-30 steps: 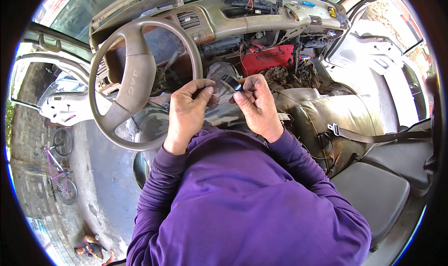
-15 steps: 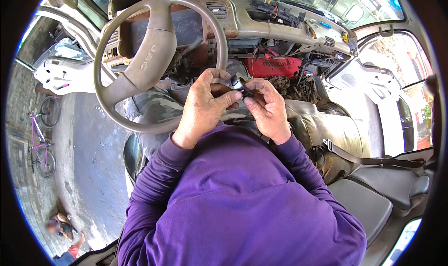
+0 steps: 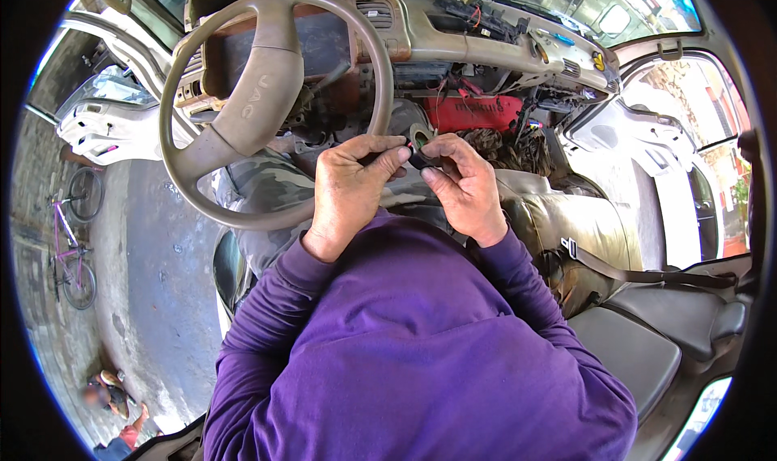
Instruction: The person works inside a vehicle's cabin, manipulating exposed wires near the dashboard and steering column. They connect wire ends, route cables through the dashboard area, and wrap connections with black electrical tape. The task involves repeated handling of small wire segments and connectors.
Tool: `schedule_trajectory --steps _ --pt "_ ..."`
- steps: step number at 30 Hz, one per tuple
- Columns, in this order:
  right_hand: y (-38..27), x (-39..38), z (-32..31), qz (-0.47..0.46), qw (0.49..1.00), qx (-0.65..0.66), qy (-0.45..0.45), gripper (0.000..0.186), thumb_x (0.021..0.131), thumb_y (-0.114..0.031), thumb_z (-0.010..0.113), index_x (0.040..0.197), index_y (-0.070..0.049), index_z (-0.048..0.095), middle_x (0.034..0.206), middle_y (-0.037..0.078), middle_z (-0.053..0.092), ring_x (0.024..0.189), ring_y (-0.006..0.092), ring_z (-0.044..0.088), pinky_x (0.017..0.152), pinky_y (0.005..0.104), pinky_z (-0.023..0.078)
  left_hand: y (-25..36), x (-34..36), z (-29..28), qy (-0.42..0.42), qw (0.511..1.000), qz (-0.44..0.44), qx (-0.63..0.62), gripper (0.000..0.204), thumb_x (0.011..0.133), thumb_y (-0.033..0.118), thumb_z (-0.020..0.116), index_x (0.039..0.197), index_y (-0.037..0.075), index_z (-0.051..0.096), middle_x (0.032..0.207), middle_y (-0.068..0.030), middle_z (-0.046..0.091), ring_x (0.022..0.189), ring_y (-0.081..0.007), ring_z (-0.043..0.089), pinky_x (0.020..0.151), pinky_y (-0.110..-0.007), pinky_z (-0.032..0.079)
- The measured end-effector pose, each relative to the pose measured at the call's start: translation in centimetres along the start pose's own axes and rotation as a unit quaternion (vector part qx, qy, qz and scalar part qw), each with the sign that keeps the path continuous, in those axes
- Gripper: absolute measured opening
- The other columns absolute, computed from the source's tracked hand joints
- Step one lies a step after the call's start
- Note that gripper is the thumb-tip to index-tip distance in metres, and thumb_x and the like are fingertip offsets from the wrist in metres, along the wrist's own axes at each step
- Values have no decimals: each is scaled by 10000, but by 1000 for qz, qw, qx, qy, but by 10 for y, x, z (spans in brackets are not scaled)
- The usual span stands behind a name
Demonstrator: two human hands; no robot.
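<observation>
Above my lap, between my two hands, is what looks like a small roll of black tape (image 3: 419,158) with a pale ring-shaped core. My right hand (image 3: 463,187) is closed, with thumb and forefinger gripping the roll's right side. From the left, my left hand (image 3: 354,184) pinches at the roll's near left edge, thumb against forefinger. Just what lies between those left fingertips is too small to make out clearly. Beyond the left hand stands the steering wheel (image 3: 267,97), its rim passing behind my wrist.
An opened dashboard (image 3: 453,44) with loose wiring spans the front. A red box (image 3: 473,113) and crumpled brown cloth (image 3: 530,149) lie beneath it. The passenger seat (image 3: 579,226) is at my right. Through the open left door, a bicycle (image 3: 69,242) and people (image 3: 113,396) show outside.
The ring-shaped roll has turned, so its core opening shows more. My left fingers have straightened and drawn slightly left, now pinching at its edge.
</observation>
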State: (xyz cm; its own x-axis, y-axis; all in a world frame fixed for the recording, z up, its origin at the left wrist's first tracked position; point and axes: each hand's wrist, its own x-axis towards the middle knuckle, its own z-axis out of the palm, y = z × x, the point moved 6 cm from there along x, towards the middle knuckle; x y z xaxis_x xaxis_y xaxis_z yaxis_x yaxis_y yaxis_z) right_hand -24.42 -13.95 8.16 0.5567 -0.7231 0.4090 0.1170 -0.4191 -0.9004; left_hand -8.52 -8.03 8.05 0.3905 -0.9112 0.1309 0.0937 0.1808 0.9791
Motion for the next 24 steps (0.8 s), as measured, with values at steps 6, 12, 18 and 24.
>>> schedule_trajectory --steps 6,12,18,24 --pt "-2 -1 2 14 999 -44 -12 247 898 61 653 1137 11 614 1100 99 633 1050 192 622 946 309 492 -2 5 -7 -1 993 41 106 140 928 71 735 1007 -41 711 842 -33 699 759 -77 602 705 -239 504" --pt "-3 -7 15 57 997 -7 -57 321 909 22 670 1209 14 554 1159 107 612 1057 185 617 946 317 495 -20 8 -18 7 999 -47 -4 143 977 105 665 1024 -30 672 870 -23 667 824 -82 582 762 -240 487" --pt "-5 -3 2 58 997 -28 -46 388 854 -33 760 1196 9 582 1133 110 650 1059 196 628 955 327 495 -17 9 -18 -21 998 -59 13 107 971 85 659 1008 -15 671 886 -34 672 827 -90 600 769 -248 494" --pt "-13 -5 -3 7 991 -123 -46 368 845 -39 757 1181 4 613 1110 138 694 1032 261 678 926 350 520 -15 3 -19 16 992 -95 -84 288 906 -14 695 1183 -11 617 912 -45 695 843 -106 640 785 -246 503"
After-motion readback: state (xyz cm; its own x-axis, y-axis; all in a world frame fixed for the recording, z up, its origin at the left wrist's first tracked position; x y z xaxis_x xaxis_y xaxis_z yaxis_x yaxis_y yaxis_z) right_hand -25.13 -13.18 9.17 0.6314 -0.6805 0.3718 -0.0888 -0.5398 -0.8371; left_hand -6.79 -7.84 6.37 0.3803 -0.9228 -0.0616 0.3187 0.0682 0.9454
